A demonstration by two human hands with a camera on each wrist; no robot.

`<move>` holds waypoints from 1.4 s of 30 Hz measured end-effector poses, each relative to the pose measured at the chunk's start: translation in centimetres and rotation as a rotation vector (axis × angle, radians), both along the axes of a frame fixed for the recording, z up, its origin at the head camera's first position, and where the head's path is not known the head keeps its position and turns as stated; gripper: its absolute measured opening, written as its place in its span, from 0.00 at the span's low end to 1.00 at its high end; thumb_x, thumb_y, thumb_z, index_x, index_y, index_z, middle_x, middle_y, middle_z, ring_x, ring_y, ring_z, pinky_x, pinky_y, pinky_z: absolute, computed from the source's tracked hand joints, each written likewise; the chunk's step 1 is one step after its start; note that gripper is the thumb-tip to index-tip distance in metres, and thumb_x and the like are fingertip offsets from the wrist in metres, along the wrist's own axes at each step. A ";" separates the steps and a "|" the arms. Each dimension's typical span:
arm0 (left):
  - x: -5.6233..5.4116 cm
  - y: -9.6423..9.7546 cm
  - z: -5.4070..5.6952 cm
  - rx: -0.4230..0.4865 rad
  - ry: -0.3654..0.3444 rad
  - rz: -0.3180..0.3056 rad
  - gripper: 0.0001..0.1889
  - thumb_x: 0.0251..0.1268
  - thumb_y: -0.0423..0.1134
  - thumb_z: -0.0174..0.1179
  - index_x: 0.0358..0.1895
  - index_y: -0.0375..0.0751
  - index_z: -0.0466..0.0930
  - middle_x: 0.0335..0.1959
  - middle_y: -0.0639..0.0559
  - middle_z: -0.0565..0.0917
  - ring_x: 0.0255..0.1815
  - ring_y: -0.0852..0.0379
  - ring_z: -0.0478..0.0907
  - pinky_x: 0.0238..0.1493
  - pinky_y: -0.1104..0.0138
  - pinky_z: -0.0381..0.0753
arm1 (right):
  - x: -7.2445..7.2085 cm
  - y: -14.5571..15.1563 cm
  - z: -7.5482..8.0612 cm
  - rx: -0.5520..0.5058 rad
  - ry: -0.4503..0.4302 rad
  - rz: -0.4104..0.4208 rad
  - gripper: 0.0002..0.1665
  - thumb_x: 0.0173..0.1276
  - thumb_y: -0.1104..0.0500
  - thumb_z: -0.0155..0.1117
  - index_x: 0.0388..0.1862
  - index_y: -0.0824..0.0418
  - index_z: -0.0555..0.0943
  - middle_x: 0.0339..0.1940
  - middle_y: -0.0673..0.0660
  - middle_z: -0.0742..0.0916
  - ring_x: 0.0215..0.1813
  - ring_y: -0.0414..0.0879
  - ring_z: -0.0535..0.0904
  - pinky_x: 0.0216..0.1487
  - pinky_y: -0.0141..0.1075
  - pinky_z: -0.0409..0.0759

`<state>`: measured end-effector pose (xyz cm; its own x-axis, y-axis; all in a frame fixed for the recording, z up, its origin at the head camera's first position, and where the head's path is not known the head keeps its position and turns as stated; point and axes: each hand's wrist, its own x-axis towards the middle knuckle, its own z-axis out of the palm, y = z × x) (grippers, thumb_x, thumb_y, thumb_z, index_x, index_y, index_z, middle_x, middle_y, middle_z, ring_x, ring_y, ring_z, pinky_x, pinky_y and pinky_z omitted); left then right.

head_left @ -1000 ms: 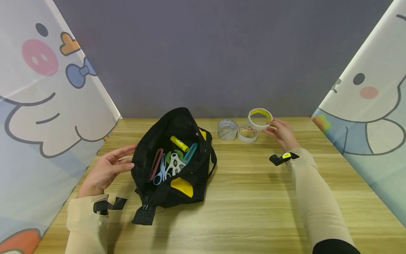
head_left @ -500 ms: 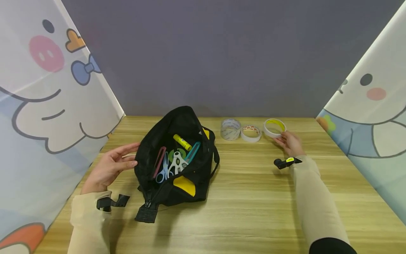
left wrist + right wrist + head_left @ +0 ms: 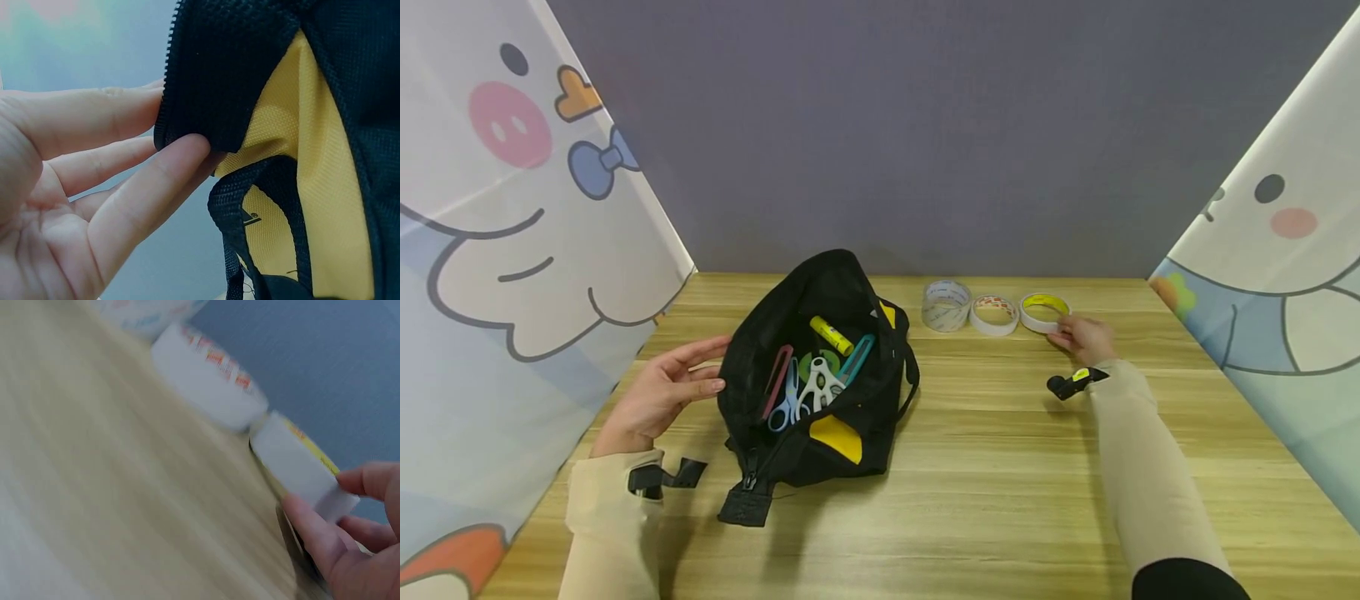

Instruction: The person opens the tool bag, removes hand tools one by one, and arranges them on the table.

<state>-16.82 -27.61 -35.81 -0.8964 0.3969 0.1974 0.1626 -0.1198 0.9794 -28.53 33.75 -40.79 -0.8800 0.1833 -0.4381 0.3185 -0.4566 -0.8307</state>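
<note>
A black bag (image 3: 805, 454) with yellow patches stands wide open on the table. My left hand (image 3: 662, 387) pinches its left rim; in the left wrist view, the thumb and fingers (image 3: 156, 181) lie on either side of the zippered edge (image 3: 206, 81). At the back right, my right hand (image 3: 1086, 337) pinches a white tape roll with a yellow core (image 3: 1033, 325). That roll is slightly tilted in the right wrist view, its near end between thumb and fingers (image 3: 315, 528). Left of it are a second white tape roll (image 3: 995, 327) and a clear tape roll (image 3: 945, 317).
Inside the bag lie a yellow glue stick (image 3: 831, 336), blue scissors (image 3: 781, 415), white-handled scissors (image 3: 813, 385), a teal cutter (image 3: 857, 358), a red cutter (image 3: 777, 382) and a green ring (image 3: 827, 357). A grey panel (image 3: 880, 150) rises behind the wooden table (image 3: 970, 483).
My right hand has carried the yellow-cored tape roll down and right, then slightly left, to the table beside the second white roll. The left hand keeps its hold on the bag.
</note>
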 end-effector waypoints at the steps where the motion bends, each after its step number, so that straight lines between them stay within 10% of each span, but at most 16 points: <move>1: 0.0 0.0 0.0 -0.001 0.000 0.002 0.30 0.66 0.16 0.54 0.69 0.41 0.74 0.61 0.59 0.77 0.52 0.60 0.81 0.48 0.70 0.82 | -0.1 0.1 -0.1 0.032 -0.007 0.018 0.19 0.74 0.71 0.51 0.63 0.69 0.66 0.24 0.56 0.81 0.25 0.45 0.85 0.35 0.33 0.85; 6: 0.0 0.1 0.1 -0.004 -0.001 0.008 0.30 0.66 0.16 0.54 0.69 0.41 0.74 0.61 0.59 0.78 0.52 0.60 0.81 0.49 0.70 0.82 | -0.4 0.9 -0.6 0.255 -0.013 0.140 0.33 0.75 0.68 0.52 0.73 0.78 0.55 0.21 0.54 0.84 0.23 0.41 0.84 0.33 0.31 0.85; 9: 0.0 0.1 0.0 -0.009 -0.003 0.011 0.30 0.66 0.16 0.54 0.69 0.41 0.74 0.61 0.59 0.78 0.51 0.60 0.81 0.49 0.70 0.82 | -0.3 1.1 -0.9 0.331 -0.018 0.201 0.24 0.75 0.67 0.52 0.64 0.80 0.65 0.20 0.55 0.84 0.22 0.42 0.85 0.33 0.32 0.85; 14: 0.0 0.2 -0.3 -0.011 -0.005 0.011 0.30 0.66 0.16 0.55 0.69 0.42 0.75 0.61 0.59 0.78 0.51 0.59 0.81 0.49 0.70 0.82 | 0.2 1.3 -0.8 0.272 -0.031 0.207 0.03 0.74 0.69 0.54 0.40 0.70 0.72 0.20 0.57 0.83 0.22 0.45 0.85 0.33 0.34 0.86; 32: -0.4 0.3 -0.2 -0.002 -0.002 0.005 0.30 0.66 0.16 0.55 0.69 0.42 0.74 0.61 0.58 0.78 0.54 0.59 0.81 0.50 0.70 0.82 | 0.2 -2.9 3.7 0.193 0.130 0.317 0.08 0.75 0.67 0.54 0.51 0.67 0.69 0.48 0.64 0.72 0.33 0.46 0.86 0.43 0.36 0.85; 42: -0.1 0.1 -0.2 -0.004 -0.008 0.008 0.30 0.66 0.16 0.54 0.70 0.41 0.73 0.61 0.59 0.78 0.53 0.59 0.81 0.49 0.70 0.82 | -0.4 -8.9 5.9 0.169 0.220 0.445 0.07 0.77 0.67 0.51 0.51 0.66 0.70 0.41 0.61 0.77 0.34 0.48 0.86 0.43 0.35 0.85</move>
